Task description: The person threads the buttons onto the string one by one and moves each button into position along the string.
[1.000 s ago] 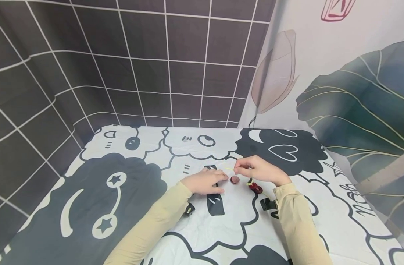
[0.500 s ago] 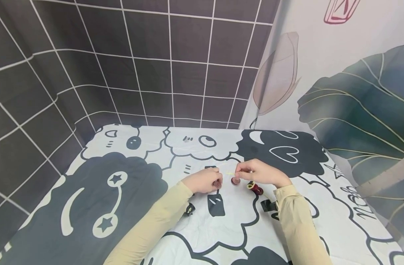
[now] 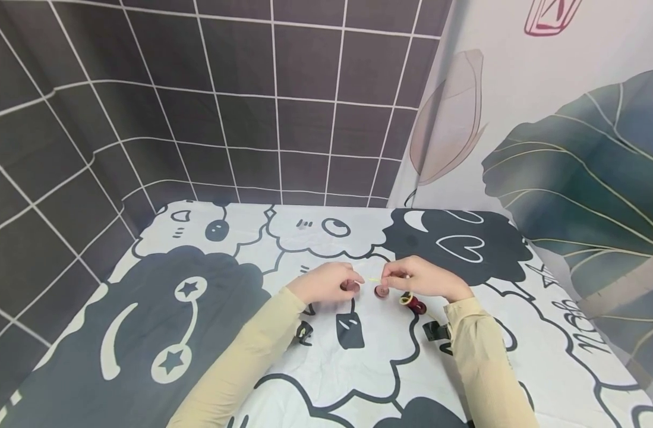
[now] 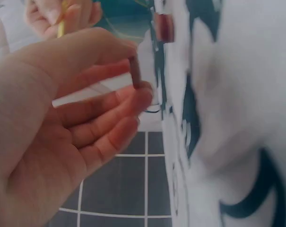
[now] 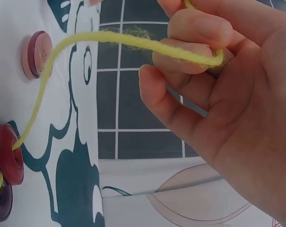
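Observation:
My left hand (image 3: 328, 282) pinches a flat brownish button (image 4: 134, 71), seen edge-on, between thumb and fingertip just over the cloth. To its right, my right hand (image 3: 419, 276) pinches a yellow yarn (image 5: 109, 37), whose short end sticks out toward the left hand. From the right fingers the yarn runs down through a red button (image 5: 10, 158) and a dark maroon button (image 5: 2, 203), which lie on the cloth below that hand. Between the hands, a small stack of pink and maroon buttons (image 5: 38, 54) sits on the cloth.
A cloth with black-and-white cartoon print (image 3: 326, 368) covers the table. Behind it hangs a dark grid-patterned curtain (image 3: 240, 119); a pale leaf-print curtain (image 3: 572, 148) hangs at the right. Small black devices (image 3: 435, 330) sit by both wrists.
My left hand has taken up a button from the cloth, drawn back slightly left, then turned with it toward the yarn end. The right hand stays nearly in place with the yarn.

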Demonstrator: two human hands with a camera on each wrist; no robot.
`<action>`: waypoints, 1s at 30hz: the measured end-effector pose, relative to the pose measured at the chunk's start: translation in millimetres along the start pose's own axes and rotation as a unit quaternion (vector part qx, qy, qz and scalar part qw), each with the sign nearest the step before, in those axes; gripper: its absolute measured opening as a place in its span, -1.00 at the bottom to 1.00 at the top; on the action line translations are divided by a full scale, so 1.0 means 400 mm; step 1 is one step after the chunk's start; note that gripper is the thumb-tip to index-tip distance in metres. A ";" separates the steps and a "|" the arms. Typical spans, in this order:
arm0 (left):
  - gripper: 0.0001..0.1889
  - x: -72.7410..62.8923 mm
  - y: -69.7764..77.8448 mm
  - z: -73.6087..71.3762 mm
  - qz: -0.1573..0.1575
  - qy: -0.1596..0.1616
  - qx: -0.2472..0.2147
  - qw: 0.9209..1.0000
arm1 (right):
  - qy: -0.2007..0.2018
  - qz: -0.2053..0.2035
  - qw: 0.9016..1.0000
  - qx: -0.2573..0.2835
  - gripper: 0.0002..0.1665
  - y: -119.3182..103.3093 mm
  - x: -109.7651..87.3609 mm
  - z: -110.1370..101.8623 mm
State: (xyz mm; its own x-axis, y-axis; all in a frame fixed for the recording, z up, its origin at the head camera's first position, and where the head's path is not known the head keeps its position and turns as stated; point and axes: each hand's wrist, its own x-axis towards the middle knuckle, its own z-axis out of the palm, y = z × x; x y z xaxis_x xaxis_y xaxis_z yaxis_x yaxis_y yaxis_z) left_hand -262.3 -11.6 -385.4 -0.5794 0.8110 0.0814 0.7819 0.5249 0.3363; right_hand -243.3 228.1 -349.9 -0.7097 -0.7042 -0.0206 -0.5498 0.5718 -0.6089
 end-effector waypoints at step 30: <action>-0.78 -0.018 -0.007 -0.055 -0.004 0.077 -0.247 0.966 | 0.012 -0.003 0.999 0.040 -0.81 -0.007 0.002 0.002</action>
State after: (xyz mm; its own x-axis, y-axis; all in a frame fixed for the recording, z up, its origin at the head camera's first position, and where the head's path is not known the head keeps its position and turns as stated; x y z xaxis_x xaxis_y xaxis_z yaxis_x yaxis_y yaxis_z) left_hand -265.3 -24.7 -366.5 -0.6419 0.7394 0.2030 0.5943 0.3125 0.7410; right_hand -242.1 225.6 -348.8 -0.7173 -0.6967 0.0019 -0.5174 0.5309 -0.6711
